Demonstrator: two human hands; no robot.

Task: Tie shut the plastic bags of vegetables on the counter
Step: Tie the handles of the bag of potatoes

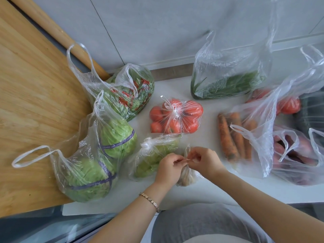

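A small clear bag of pale brownish vegetables [186, 177] sits on the white counter [206, 192] near the front edge. My left hand [169, 168] and my right hand [204, 159] meet just above it, each pinching a handle strip of the bag at its neck. Just to the left lies a knotted bag of green vegetables [154, 155]. A knotted bag of tomatoes [176, 116] rests behind. Bags of cabbages [98, 155], leafy greens [129, 92], green stalks [228, 81], carrots [245, 134] and reddish roots [298, 155] stand around with loose handles.
A wooden board [31, 106] covers the surface to the left, with a wooden rod [57, 34] along the grey wall. A dark object [310, 116] sits at the far right behind the bags. The counter's front edge runs just below my wrists.
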